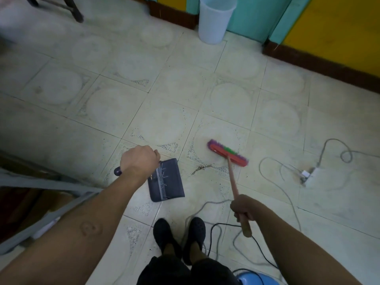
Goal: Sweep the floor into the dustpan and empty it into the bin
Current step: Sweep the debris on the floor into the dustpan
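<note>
Dark plastic, the dustpan (166, 179) sits on the tiled floor (144, 95) just ahead of the person's feet, a few bits of debris already lying near its comb. The left hand (139, 159) has its grip closed around the dustpan's handle (118, 171), fingers wrapped tight. The right hand (243, 207) has its grip clenched on the broom's wooden stick (233, 182), and the broom head (227, 153), red with purple and green bristles, rests on the floor to the right of the pan. Between head and pan lies a small clump of twigs (200, 168), near the pan's right edge but not touching it. The bin (216, 19), white and open-topped, stands well apart by the far wall.

The likely step is drawing the twigs leftward into the pan. Trouble could come from several places. The twigs look light and tangled, so a hard stroke could flick them past or over the pan. If the pan's lip is not pressed flat, fine grit may slide under it. Cables (273, 182) trail across the floor beside the broom and around the feet; a wide backswing could snag one, and stepping toward the bin risks tripping or spilling the load.
</note>
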